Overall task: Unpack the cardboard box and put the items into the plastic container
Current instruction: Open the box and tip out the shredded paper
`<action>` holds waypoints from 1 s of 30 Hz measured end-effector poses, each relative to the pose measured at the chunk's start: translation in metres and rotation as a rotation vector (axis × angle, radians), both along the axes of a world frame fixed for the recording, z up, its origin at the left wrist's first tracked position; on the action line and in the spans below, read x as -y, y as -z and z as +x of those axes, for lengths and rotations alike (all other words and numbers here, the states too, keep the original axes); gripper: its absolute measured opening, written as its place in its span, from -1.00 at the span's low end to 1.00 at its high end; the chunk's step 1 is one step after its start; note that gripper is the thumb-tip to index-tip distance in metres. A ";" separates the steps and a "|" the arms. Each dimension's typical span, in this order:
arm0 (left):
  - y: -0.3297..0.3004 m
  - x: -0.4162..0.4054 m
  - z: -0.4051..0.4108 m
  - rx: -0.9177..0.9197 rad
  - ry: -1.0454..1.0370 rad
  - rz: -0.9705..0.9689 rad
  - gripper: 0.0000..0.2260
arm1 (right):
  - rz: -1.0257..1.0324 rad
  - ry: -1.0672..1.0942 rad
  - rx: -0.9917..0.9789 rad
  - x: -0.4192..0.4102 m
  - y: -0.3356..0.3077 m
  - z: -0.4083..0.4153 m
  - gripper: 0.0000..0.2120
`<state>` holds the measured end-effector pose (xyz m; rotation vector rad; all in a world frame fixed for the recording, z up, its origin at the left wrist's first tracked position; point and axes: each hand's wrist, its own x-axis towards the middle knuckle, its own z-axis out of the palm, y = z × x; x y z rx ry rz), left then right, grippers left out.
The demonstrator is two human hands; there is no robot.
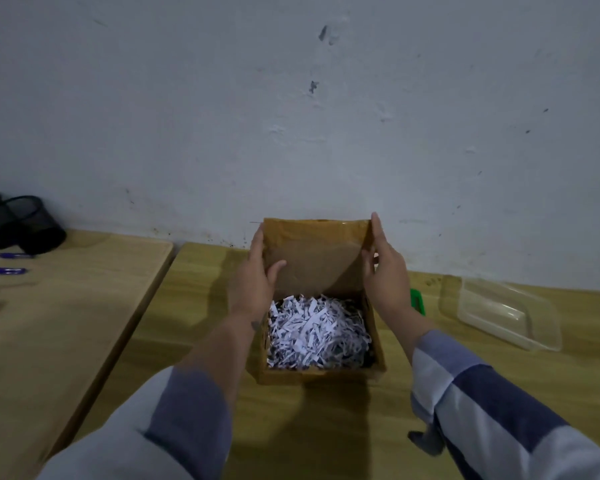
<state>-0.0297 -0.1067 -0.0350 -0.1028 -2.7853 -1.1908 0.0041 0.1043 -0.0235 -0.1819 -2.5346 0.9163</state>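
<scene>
left hand [257, 282] grips the left edge of the box's raised flap [316, 258], thumb on the inner face, fingers behind it. right hand [385, 275] does the same on the right edge, fingers up along the side, thumb curled in front. both hold the flap about upright, w/ the wall just behind. below them the box [321, 374] sits open in the middle of the table [326, 427], filled w/ shredded paper [316, 332]; no items show thru it, so can't tell what's inside. the container [506, 315] is clear, looks empty, off to the right & apart from the box. a green thing [418, 301] lies between box & container, partly hidden by the right wrist. progress, imo: box is opened, nothing moved yet; still to dig out items & load the container.
</scene>
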 end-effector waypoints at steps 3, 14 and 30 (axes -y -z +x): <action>0.013 -0.002 0.001 0.032 0.005 -0.067 -0.25 | -0.065 -0.049 0.155 -0.002 0.014 -0.004 -0.30; 0.031 0.001 0.012 0.084 0.041 -0.054 -0.48 | -0.135 0.044 0.256 -0.005 0.041 0.017 -0.52; 0.011 0.030 0.053 0.084 0.284 -0.350 -0.47 | 0.075 0.053 0.332 0.013 0.027 0.063 -0.57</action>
